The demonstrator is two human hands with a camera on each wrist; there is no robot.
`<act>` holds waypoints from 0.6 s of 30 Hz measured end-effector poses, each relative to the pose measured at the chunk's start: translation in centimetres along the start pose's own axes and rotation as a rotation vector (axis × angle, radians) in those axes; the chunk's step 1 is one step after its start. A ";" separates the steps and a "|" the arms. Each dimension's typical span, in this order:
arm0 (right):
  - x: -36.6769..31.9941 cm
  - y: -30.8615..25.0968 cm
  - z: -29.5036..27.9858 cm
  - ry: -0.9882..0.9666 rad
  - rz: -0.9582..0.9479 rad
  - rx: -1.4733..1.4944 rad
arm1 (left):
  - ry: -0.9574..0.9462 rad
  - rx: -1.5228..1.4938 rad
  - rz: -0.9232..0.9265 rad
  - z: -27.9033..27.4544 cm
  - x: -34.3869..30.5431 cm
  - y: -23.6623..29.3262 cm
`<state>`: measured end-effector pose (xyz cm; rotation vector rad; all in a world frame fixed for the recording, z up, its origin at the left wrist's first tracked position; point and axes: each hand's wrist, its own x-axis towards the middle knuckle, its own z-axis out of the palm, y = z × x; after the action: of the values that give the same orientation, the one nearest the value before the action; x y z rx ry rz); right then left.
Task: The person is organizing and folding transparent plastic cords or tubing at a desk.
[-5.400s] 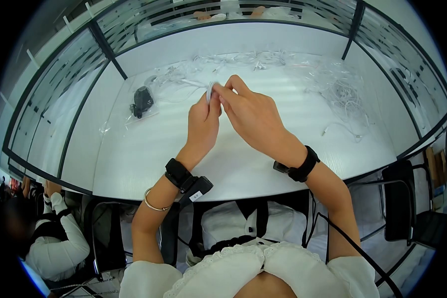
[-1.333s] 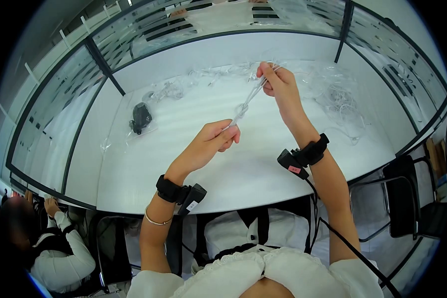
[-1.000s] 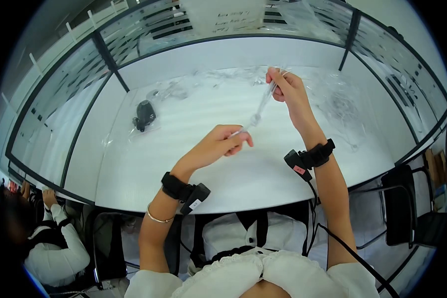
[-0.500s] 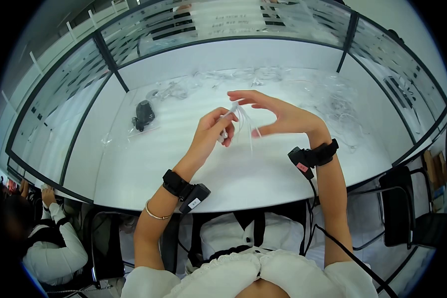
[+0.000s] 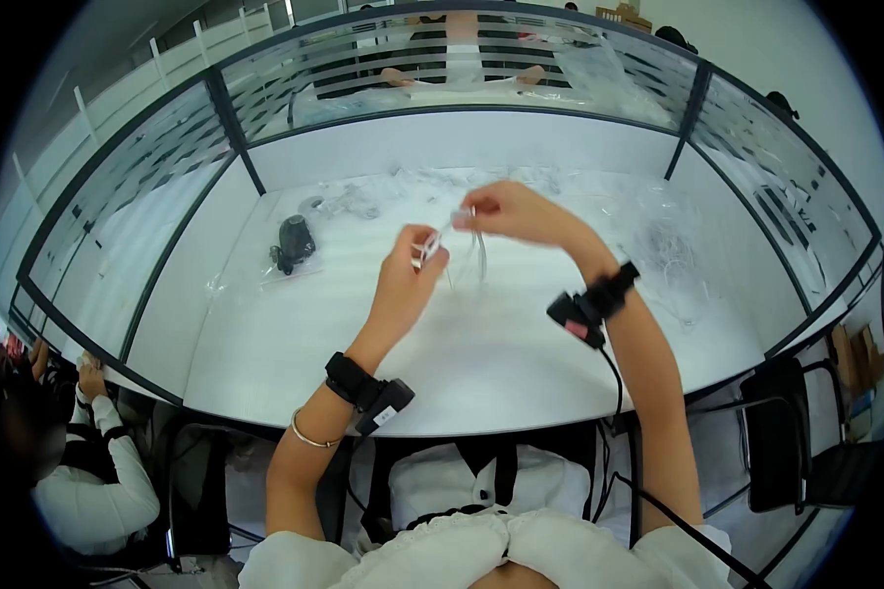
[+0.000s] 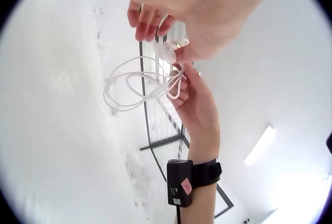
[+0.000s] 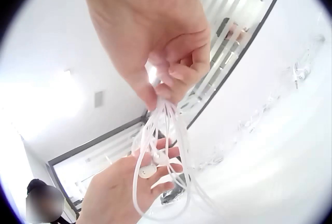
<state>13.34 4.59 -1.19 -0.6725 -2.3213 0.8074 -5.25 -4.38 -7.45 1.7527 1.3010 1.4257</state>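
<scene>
White wired earphones hang in loops of thin cable (image 5: 481,257) between the two hands, above the table's middle. My right hand (image 5: 521,213) pinches the bundled cable between thumb and fingertips; in the right wrist view the loops (image 7: 136,187) fall below those fingertips. My left hand (image 5: 401,285), slightly lower and to the left, holds the earbud end with bent fingers. An earbud (image 7: 148,171) lies against its fingers in the right wrist view, and a white piece (image 6: 167,53) shows by its thumb in the left wrist view.
Clear bags with white cables (image 5: 349,201) line the back of the white table (image 5: 265,363). A bagged black object (image 5: 295,243) lies left, and a tangled cable pile (image 5: 670,250) right. Glass-topped partitions surround the table; a seated person (image 5: 98,476) is at lower left.
My right hand has gone from spread fingers to pinching the cable. Earlier it drew the cable away to the upper right, then came back near my left hand. The head view has tilted upward.
</scene>
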 end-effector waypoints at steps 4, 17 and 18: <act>7.6 4.7 -2.1 0.054 0.219 0.117 | 0.353 -0.026 -0.023 -2.0 0.8 -0.6; 2.3 12.1 -5.9 0.099 0.562 -0.040 | 0.060 -0.004 -0.143 -0.9 0.0 -1.0; 0.8 10.6 -7.3 0.080 0.548 -0.037 | 0.038 0.008 -0.141 -0.8 0.0 -1.3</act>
<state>20.35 15.15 -3.36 -1.3647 -2.1018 0.9492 -6.45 -4.02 -8.34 1.6114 1.4220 1.3823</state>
